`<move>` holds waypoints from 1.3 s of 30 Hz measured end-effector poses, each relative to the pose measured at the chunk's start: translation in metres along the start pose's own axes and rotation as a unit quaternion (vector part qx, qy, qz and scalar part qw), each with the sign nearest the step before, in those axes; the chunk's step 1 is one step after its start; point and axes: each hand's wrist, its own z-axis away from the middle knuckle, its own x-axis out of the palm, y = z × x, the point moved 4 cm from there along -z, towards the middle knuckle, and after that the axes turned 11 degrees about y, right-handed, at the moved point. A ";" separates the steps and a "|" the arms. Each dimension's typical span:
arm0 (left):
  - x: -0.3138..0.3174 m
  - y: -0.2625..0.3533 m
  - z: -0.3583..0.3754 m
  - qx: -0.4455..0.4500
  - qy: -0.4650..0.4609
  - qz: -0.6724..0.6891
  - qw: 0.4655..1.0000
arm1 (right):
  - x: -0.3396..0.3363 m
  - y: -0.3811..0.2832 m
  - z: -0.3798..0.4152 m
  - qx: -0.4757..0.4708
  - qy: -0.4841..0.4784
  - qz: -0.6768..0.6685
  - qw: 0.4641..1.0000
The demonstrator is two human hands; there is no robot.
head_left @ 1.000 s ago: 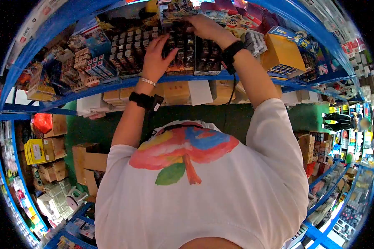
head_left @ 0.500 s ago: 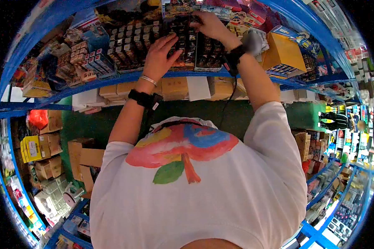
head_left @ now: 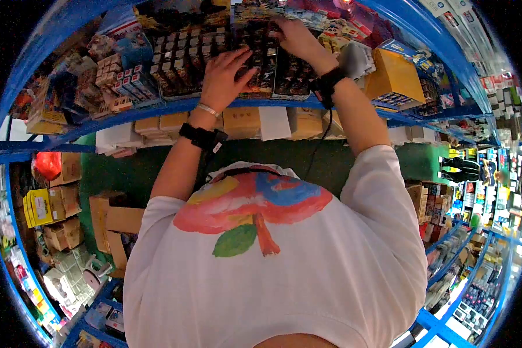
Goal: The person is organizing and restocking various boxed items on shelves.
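My left hand (head_left: 226, 75) lies over the front rows of small dark boxes (head_left: 265, 66), fingers stretched out and thumb apart, holding nothing that I can see. Further back and to the right, my right hand (head_left: 300, 43) reaches over the same display, its fingers curled down at the back boxes. What its fingertips grip, if anything, is hidden. Rows of similar small boxes with pale tops (head_left: 187, 52) stand just left of my left hand. Beside my right wrist are more dark boxes (head_left: 296, 72) in an open tray.
An orange-yellow carton (head_left: 395, 78) stands right of my right forearm. Small blue-and-white boxes (head_left: 138, 83) fill the shelf's left side. A blue shelf edge (head_left: 243, 104) runs in front, with brown cartons (head_left: 242, 122) below. Another person (head_left: 461, 169) is far right.
The view has shifted slightly. My right fingers have dipped a little lower at the back boxes; my left hand stays over the front rows almost unmoved.
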 end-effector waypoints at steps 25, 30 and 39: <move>-0.003 -0.001 -0.005 -0.028 -0.008 0.047 0.998 | 0.007 -0.008 0.013 0.001 0.032 -0.008 0.999; -0.005 0.001 -0.002 -0.042 -0.017 0.064 0.997 | 0.008 0.001 0.017 -0.034 -0.007 -0.011 0.999; -0.035 -0.001 -0.011 -0.087 0.037 0.151 0.984 | -0.076 -0.051 0.026 0.100 0.186 -0.066 0.975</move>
